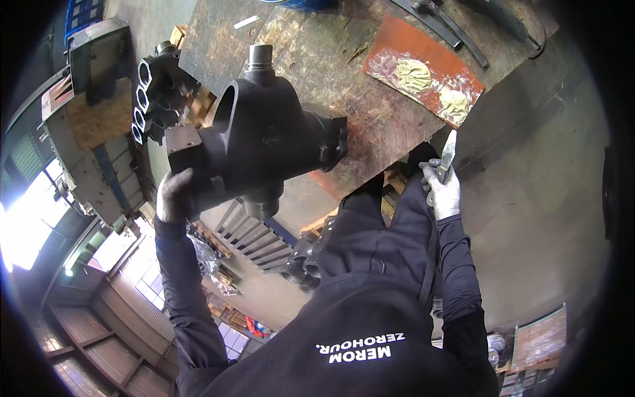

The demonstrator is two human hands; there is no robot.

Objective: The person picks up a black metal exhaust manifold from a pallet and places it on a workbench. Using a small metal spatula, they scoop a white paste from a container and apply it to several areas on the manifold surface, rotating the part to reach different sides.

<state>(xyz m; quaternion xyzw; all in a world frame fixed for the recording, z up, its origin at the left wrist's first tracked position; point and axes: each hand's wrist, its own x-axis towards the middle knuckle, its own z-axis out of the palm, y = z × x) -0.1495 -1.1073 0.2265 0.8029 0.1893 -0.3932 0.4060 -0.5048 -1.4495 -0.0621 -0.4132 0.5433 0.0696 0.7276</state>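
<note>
My right hand, in a pale work glove, grips a putty knife. Its blade points away from me, close to the near right corner of a red-orange board. On that board are two smeared heaps of cream-coloured putty. A big black metal casting, with a wide round opening and stubs on several sides, sits at the left edge of the workbench. My gloved left hand is closed against the casting's left end; some of its fingers are hidden.
Dark metal bars lie on the bench's far right. A blue container stands at the far edge. Left of the bench are another black casting with round holes and a grey machine. A slatted metal grate lies below.
</note>
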